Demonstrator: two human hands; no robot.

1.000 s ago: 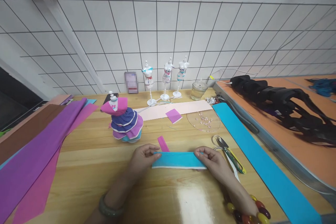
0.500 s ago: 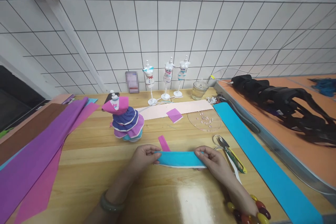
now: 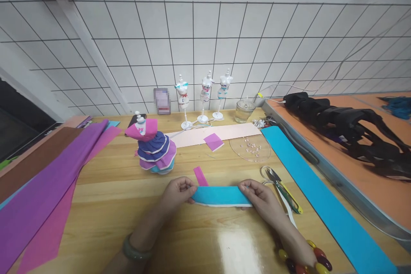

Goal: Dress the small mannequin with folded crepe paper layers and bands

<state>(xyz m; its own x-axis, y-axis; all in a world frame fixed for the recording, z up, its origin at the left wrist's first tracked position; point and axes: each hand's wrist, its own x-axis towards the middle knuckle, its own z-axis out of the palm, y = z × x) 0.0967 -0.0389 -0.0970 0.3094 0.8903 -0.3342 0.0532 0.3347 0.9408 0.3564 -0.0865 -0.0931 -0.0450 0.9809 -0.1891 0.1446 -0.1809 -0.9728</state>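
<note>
A short blue strip (image 3: 218, 196) with a white lower edge is stretched level between my two hands over the wooden table. My left hand (image 3: 180, 195) pinches its left end, and my right hand (image 3: 260, 197) pinches the right end from above. Just behind the strip lies a small magenta piece (image 3: 201, 176), its lower end meeting the strip's top edge. Scissors and a yellow-green cutter (image 3: 287, 192) lie to the right of my right hand. Behind my left hand stands a small dress form (image 3: 156, 147) in a tiered purple, navy and blue dress with a pink top.
Three bare mini dress forms (image 3: 205, 94) and a glass cup (image 3: 244, 110) stand along the back. A round clear plate (image 3: 250, 149) holds small gems. Long purple strips (image 3: 61, 175) lie left, a long blue strip (image 3: 321, 188) right. A purple square (image 3: 213, 141) overlaps a pale pink strip (image 3: 237, 130).
</note>
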